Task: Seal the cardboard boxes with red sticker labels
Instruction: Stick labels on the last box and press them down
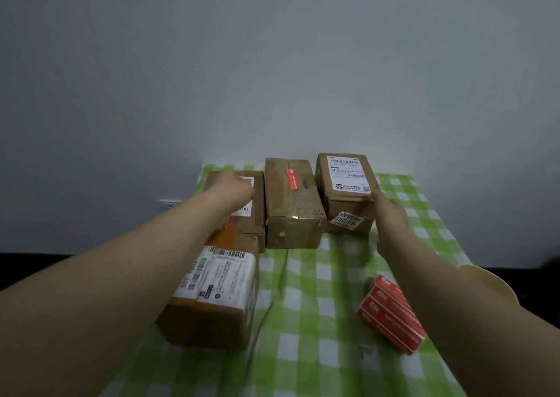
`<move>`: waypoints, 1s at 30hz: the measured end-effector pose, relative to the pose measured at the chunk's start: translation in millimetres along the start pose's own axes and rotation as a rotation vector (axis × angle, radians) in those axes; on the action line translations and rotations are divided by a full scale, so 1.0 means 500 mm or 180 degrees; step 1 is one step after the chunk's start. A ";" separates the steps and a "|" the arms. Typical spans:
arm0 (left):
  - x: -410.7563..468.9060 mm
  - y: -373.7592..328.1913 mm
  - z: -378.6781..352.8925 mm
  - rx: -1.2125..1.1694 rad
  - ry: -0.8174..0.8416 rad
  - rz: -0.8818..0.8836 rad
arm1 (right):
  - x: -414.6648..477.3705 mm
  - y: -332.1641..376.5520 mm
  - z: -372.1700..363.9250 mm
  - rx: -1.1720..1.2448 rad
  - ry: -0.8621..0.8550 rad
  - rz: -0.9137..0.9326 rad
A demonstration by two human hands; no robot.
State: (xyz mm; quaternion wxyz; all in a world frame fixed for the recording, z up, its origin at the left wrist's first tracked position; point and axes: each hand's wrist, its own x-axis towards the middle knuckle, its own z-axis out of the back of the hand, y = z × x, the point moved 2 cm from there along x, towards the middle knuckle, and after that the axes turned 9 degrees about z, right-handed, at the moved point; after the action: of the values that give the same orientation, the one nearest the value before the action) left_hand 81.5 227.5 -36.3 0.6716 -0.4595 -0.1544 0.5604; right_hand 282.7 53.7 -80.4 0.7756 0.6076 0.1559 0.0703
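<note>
Now left hand (pixel 234 189) rests on left box (pixel 258 205) — right hand (pixel 391 214) touches right box (pixel 342 204).

Left hand (pixel 233 189) on far-left box (pixel 257 214); right hand (pixel 391 214) touching right box (pixel 342 205) (both blurred).

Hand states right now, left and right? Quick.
Left hand: fingers curled on the far-left box; whether it holds anything cannot be told.
Right hand: open, against the side of the right box.
</note>
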 end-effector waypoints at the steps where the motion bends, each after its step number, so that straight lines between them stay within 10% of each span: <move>1: -0.006 0.006 0.013 -0.0063 -0.0086 0.0042 | -0.013 0.000 0.000 -0.0510 -0.0189 0.0473; 4: -0.040 0.032 0.058 -0.0189 -0.0319 0.0159 | -0.116 0.019 -0.021 -0.0834 -0.0029 0.1694; 7: -0.080 0.077 0.091 -0.0214 -0.0569 0.0258 | -0.244 0.040 -0.062 -0.0296 0.1671 0.1922; 12: -0.175 0.167 0.121 -0.0299 -0.0791 0.0465 | -0.369 0.012 -0.125 -0.2187 0.3506 0.2073; 19: -0.253 0.157 0.167 -0.1992 -0.0156 0.0760 | -0.386 0.043 -0.079 -0.0713 0.2955 0.0971; 30: -0.356 -0.044 0.006 -0.1868 0.1702 0.0363 | -0.253 0.095 0.141 0.0901 0.2290 -0.0744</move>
State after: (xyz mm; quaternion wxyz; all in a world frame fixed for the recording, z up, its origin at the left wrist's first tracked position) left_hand 35.1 70.9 37.4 0.4962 -0.7693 -0.1019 0.3895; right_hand 190.3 -36.9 0.3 0.5830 0.6232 0.4936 0.1677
